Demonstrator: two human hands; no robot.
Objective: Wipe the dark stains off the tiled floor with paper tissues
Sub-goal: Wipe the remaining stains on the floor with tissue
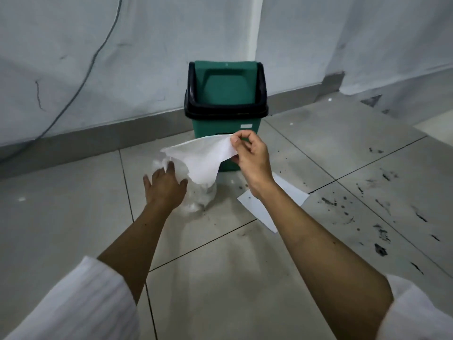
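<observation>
Dark stains (382,227) scattered right of both hands, nearest the right hand (250,155) pinching a tissue sheet (203,160); left hand (164,185) flat on the tissue pack (198,195)

We see a white tissue (203,158) at the centre; behind it at twelve o'clock, a green bin (225,94) with a black rim; pale grey floor tiles (61,217) crossed by dark grout lines; black stains (382,227) speckling the tiles at three o'clock; white ribbed sleeves (73,305) at six o'clock; whitish-grey walls (73,57) above a grey skirting (98,136).
</observation>
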